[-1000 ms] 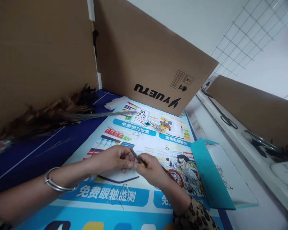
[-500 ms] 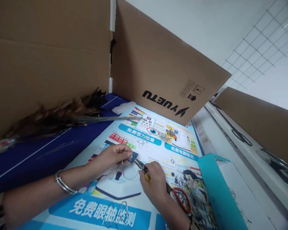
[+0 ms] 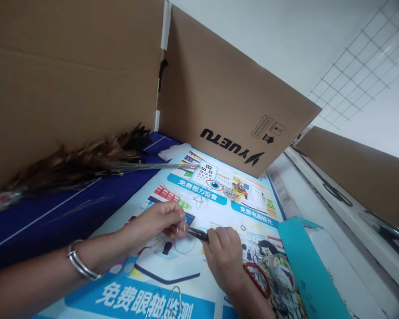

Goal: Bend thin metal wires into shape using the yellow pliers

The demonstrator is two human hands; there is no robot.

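Between the thumb and fingers of my left hand (image 3: pixel 166 219) is a thin bent wire (image 3: pixel 185 224), over the printed sheet (image 3: pixel 206 212). My right hand (image 3: pixel 224 257) is closed around a pair of pliers (image 3: pixel 199 235) with dark jaws and a bit of yellow on the handle. The jaw tips point left, right beside the wire; whether they grip it I cannot tell. Bent wire pieces (image 3: pixel 175 299) lie on the sheet nearer to me. To the right of my right hand are red-handled scissors or pliers (image 3: pixel 258 279), partly hidden by my wrist.
Cardboard panels (image 3: pixel 219 88) stand behind and left. A bundle of brown feathers (image 3: pixel 86 159) and long wires (image 3: pixel 153 166) lie at left. Coils of wire (image 3: pixel 282 272) sit beside a teal box (image 3: pixel 309 266) on the right. A small wire heap (image 3: pixel 232 193) lies farther back.
My right hand has moved slightly right and the pliers have turned more level. The wire at my left fingers now stands more upright. The view has shifted a little.
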